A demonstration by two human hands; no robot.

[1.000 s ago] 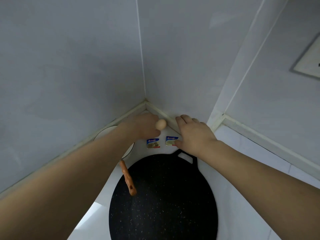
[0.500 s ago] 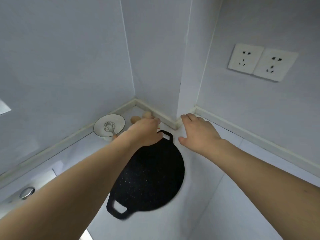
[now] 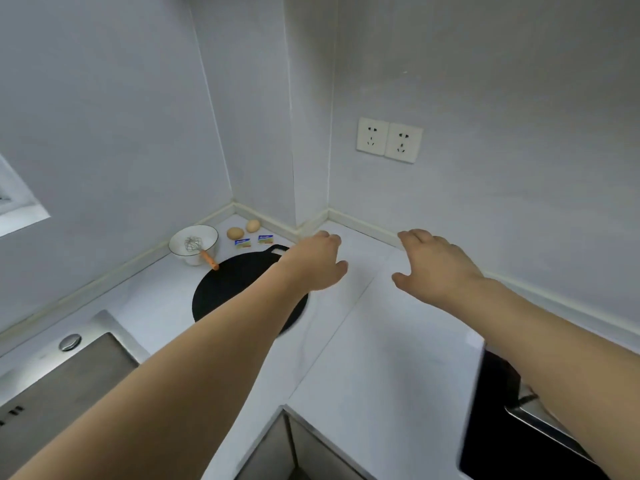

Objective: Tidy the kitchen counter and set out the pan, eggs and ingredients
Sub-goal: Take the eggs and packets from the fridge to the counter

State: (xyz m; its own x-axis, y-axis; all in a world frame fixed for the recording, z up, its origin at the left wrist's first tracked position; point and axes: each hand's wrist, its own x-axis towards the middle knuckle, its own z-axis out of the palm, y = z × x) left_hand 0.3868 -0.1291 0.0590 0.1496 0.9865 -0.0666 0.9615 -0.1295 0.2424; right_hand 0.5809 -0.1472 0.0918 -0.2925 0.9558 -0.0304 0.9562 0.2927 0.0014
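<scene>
A flat black pan point(image 3: 228, 289) lies on the white counter point(image 3: 381, 358) near the corner; my left forearm hides its right part. Behind it two brown eggs point(image 3: 235, 233) point(image 3: 253, 225) sit by the wall, with two small butter packets point(image 3: 242, 243) point(image 3: 266, 239) in front of them. A white bowl point(image 3: 194, 244) holds a whisk with an orange handle point(image 3: 210, 260). My left hand point(image 3: 317, 263) hovers over the counter right of the pan, fingers relaxed, holding nothing. My right hand point(image 3: 436, 265) hovers further right, also open.
A steel sink point(image 3: 62, 386) with a round plug button is at the lower left. A black cooktop point(image 3: 498, 417) sits at the lower right. Two wall sockets point(image 3: 389, 140) are above the counter. The counter's front edge turns inward at the bottom centre.
My left hand has let go of the egg, which now lies in the corner. Both hands have drawn back from the corner to the right, and the view has pulled back.
</scene>
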